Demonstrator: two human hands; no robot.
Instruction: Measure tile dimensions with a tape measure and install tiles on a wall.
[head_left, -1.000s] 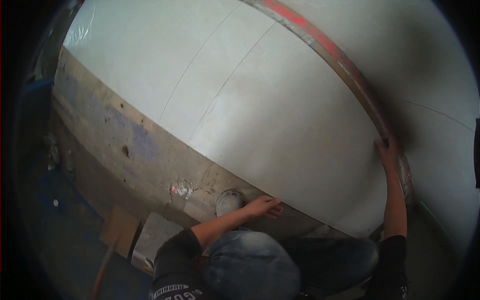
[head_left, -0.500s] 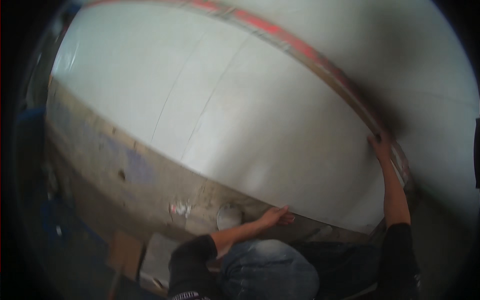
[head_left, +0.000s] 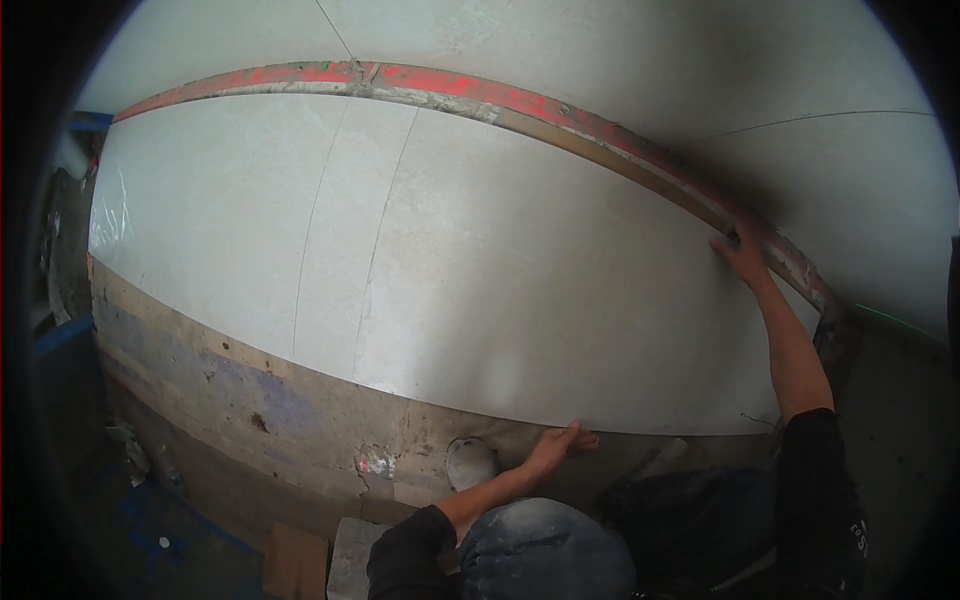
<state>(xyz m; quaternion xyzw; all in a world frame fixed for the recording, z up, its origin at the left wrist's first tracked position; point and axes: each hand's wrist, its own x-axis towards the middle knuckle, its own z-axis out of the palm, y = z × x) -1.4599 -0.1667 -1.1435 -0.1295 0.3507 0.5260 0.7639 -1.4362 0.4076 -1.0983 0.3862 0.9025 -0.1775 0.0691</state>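
Note:
A large pale grey tile slab stretches across the view, with two thin dark lines across its left half. My right hand is at its far edge toward the right end. The thumb lies apart on the slab, while the other fingers reach to the gap beside a red, mortar-smeared strip and are partly hidden. My left hand is at the slab's near edge, palm turned inward and fingers stretched out to the right. Its fingertips are at or just below that edge; I cannot tell whether they touch it.
Pale wall panels rise beyond the red strip. Below the slab is a stained, rough face with a round grey disc-like thing. A brown block and a grey block are low, left of my knee.
The view has shifted and sharpened, showing more of the wall beyond the strip. Both hands stay at about the same places along the slab's edges.

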